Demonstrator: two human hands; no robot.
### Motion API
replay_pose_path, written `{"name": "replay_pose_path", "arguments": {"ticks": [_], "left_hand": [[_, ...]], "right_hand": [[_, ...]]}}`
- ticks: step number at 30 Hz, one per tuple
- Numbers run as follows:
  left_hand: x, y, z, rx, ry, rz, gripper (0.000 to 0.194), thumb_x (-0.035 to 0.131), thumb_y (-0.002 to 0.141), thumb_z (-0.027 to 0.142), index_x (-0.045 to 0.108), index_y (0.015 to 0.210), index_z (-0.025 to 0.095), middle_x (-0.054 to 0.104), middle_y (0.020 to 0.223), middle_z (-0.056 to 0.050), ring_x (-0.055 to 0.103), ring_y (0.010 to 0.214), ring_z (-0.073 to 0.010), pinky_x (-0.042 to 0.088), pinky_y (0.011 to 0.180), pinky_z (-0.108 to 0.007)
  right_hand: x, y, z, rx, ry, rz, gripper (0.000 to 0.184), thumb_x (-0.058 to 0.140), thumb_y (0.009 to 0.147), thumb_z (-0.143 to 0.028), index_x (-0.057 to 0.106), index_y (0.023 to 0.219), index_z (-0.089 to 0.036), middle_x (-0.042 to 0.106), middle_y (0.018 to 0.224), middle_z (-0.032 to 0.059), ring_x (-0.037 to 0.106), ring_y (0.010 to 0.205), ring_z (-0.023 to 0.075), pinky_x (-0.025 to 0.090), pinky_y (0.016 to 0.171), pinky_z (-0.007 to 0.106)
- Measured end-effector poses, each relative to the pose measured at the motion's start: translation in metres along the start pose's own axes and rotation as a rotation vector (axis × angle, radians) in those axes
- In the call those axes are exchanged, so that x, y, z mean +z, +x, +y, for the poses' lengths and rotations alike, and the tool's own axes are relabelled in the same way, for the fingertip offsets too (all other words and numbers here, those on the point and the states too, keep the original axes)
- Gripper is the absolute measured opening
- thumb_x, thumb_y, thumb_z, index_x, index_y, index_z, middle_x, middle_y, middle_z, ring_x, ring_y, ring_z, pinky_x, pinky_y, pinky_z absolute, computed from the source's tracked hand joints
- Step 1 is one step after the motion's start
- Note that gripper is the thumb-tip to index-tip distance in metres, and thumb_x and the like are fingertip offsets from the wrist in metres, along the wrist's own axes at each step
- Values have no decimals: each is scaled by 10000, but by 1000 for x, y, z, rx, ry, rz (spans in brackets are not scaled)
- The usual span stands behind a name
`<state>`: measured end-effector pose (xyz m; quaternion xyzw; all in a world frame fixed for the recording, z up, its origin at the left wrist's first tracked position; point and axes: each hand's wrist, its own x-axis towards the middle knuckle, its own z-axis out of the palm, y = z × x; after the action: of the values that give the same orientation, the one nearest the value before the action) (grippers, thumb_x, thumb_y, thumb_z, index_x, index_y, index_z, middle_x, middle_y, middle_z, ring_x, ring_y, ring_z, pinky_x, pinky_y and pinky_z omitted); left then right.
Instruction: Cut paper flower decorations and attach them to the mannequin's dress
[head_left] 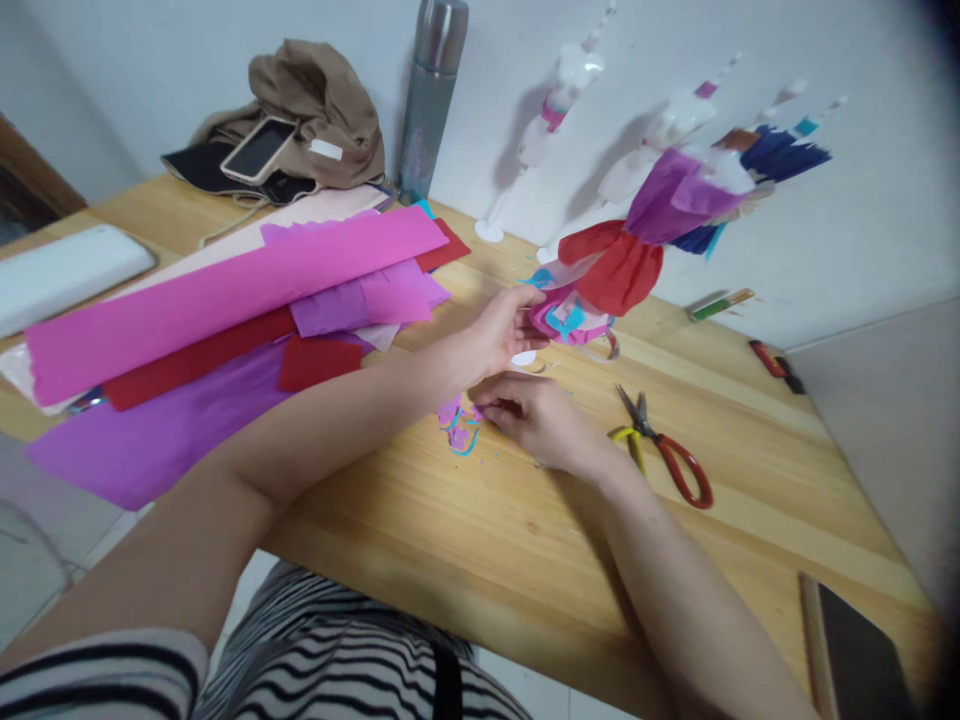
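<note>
My left hand [504, 328] has its fingers curled at the lower edge of a paper doll dress [570, 310], which is layered in pink, white and blue with red and purple parts above. The dressed figure leans to the right on a thin stand with a white foot. Lower down, my right hand [536, 415] is closed over the table, its fingertips pinched at small purple and blue paper scraps [459, 428]. Scissors [646, 428] with a red and a yellow handle lie open to the right of that hand.
Pink, red and purple paper sheets [225, 300] are piled at the left. Behind them are a brown cloth bag [322, 110], a phone [259, 150] and a thermos [431, 110]. More decorated white figures [555, 100] stand along the wall. A dark phone-like object [859, 640] lies front right.
</note>
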<state>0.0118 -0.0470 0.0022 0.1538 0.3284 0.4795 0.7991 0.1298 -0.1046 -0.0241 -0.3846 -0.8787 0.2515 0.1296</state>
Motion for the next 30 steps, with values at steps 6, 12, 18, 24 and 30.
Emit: {"name": "replay_pose_path", "arguments": {"ticks": [6,12,18,24,30], "left_hand": [[-2,3,3,29,5,-44,253,471,921,151,567,687,152,574,587,-19,513,593,-115,431,731,-279],[-3,7,5,33,26,-57,237,512,916,160,593,694,149,602,593,-31,532,621,-132,443,754,-300],[1,0,7,0,52,-57,250,483,919,162,573,686,156,558,587,-16,490,600,-120,442,797,-296],[-3,4,6,12,61,-77,202,524,900,176,577,706,151,587,613,-27,523,656,-139,462,814,-318],[-6,6,5,22,67,-115,229,482,922,161,578,714,146,581,643,-24,523,666,-133,463,910,-346]], "right_hand": [[21,10,-5,65,8,199,163,581,884,-137,732,840,-182,731,871,92,653,758,205,495,726,336],[34,17,-9,149,-73,191,106,634,791,-116,683,737,-192,705,846,89,613,744,213,456,686,336],[21,15,-7,142,33,170,173,558,794,-89,594,671,-205,638,641,16,543,575,152,428,596,285],[22,12,-11,80,89,184,161,571,816,-89,656,729,-195,689,753,51,619,686,184,475,662,308],[35,13,-15,-129,13,102,265,545,886,-82,758,979,-210,730,943,95,673,895,229,527,767,340]]}}
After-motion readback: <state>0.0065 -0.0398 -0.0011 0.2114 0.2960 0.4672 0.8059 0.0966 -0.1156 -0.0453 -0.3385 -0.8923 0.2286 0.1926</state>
